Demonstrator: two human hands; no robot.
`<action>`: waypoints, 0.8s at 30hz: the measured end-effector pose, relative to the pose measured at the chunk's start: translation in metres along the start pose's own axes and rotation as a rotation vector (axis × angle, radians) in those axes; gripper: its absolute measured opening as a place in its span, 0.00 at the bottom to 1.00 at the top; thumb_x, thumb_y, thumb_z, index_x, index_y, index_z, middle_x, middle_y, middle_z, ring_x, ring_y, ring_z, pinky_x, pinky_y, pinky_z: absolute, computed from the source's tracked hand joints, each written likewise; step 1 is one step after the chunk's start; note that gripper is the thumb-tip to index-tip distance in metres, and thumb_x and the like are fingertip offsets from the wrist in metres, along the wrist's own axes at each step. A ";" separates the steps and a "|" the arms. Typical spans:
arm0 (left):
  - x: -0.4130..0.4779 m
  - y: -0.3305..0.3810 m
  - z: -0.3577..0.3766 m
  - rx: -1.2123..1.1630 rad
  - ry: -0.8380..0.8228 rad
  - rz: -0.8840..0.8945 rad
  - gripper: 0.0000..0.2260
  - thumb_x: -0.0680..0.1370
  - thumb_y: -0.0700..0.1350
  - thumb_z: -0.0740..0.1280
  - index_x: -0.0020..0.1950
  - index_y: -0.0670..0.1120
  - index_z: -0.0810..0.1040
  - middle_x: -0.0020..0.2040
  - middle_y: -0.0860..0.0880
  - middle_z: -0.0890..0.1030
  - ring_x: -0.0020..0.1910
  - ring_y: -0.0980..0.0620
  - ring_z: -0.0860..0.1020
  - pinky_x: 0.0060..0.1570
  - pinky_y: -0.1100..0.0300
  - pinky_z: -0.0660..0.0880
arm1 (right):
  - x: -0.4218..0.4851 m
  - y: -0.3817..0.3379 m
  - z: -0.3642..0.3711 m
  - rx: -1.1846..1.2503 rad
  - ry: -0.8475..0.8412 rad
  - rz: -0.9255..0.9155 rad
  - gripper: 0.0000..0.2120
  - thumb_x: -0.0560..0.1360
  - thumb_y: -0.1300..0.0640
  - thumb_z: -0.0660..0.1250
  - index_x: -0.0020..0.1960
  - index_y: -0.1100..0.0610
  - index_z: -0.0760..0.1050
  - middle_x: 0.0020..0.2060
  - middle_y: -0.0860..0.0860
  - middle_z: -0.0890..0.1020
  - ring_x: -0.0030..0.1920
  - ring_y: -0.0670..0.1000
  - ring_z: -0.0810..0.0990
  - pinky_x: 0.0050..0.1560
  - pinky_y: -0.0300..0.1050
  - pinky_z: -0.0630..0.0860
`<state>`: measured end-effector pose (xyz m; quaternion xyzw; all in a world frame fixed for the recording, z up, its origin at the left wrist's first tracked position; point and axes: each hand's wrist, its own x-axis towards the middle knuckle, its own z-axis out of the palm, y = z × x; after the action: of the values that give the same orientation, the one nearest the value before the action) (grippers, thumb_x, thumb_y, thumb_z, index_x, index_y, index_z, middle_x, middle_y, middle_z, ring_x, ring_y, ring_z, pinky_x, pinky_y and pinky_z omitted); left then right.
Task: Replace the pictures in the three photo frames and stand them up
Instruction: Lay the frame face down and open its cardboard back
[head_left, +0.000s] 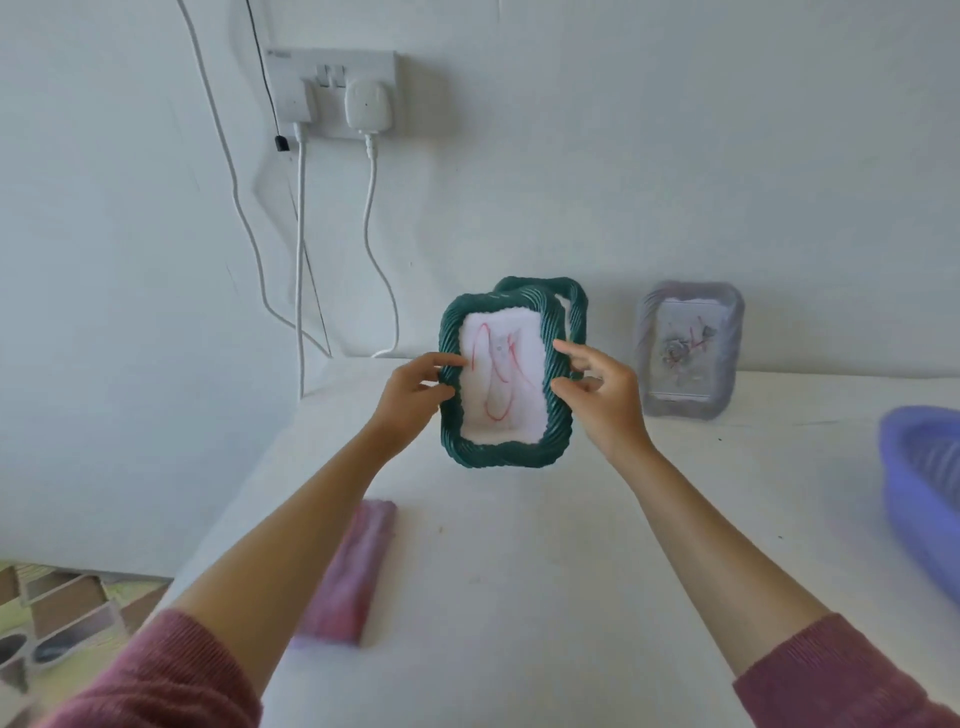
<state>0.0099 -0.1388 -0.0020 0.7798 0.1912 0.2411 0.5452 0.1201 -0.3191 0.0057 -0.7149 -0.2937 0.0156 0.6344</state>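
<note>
The white table (545, 571) ran out to the far wall, and on it, far right against that wall, a lilac frame (688, 349) stood upright with a picture in it. At the right edge sat a blue basin (914, 493); near left lay a pink cloth (353, 571). A second green frame (563, 296) stood at the far centre, largely hidden.

The front green frame (501, 371) was held upright between both hands, long axis vertical, a red-scribbled picture (498, 376) facing the person. Whether its lower edge touched the table could not be told.

The left hand (415, 389) pinched the left rim, fingers closed round it. The right hand (602, 395) met the right rim loosely, fingers part open, thumb on the edge. Both hands lay equally near; standing it seemed to call for a short lowering.
</note>
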 end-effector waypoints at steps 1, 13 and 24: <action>-0.009 0.002 0.015 -0.006 -0.038 -0.013 0.17 0.74 0.29 0.60 0.53 0.48 0.77 0.42 0.49 0.75 0.44 0.46 0.74 0.45 0.56 0.74 | -0.007 0.000 -0.016 -0.011 0.009 0.021 0.20 0.70 0.68 0.66 0.58 0.51 0.77 0.38 0.46 0.77 0.32 0.48 0.73 0.36 0.31 0.73; -0.071 0.036 0.124 -0.057 -0.207 -0.257 0.11 0.80 0.43 0.59 0.60 0.47 0.76 0.53 0.47 0.75 0.49 0.47 0.75 0.47 0.58 0.73 | -0.034 -0.043 -0.109 -0.512 -0.190 -0.003 0.15 0.68 0.64 0.70 0.55 0.62 0.80 0.50 0.54 0.84 0.45 0.46 0.80 0.44 0.31 0.73; -0.070 0.062 0.124 -0.240 -0.145 -0.363 0.12 0.80 0.42 0.58 0.64 0.49 0.70 0.43 0.48 0.78 0.38 0.50 0.77 0.37 0.59 0.76 | -0.040 -0.054 -0.085 -0.581 -0.413 0.009 0.06 0.73 0.61 0.68 0.47 0.61 0.82 0.45 0.54 0.84 0.36 0.48 0.79 0.48 0.47 0.78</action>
<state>0.0282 -0.2928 0.0083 0.6775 0.2585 0.1035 0.6808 0.0985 -0.4115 0.0572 -0.8485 -0.4048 0.0781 0.3317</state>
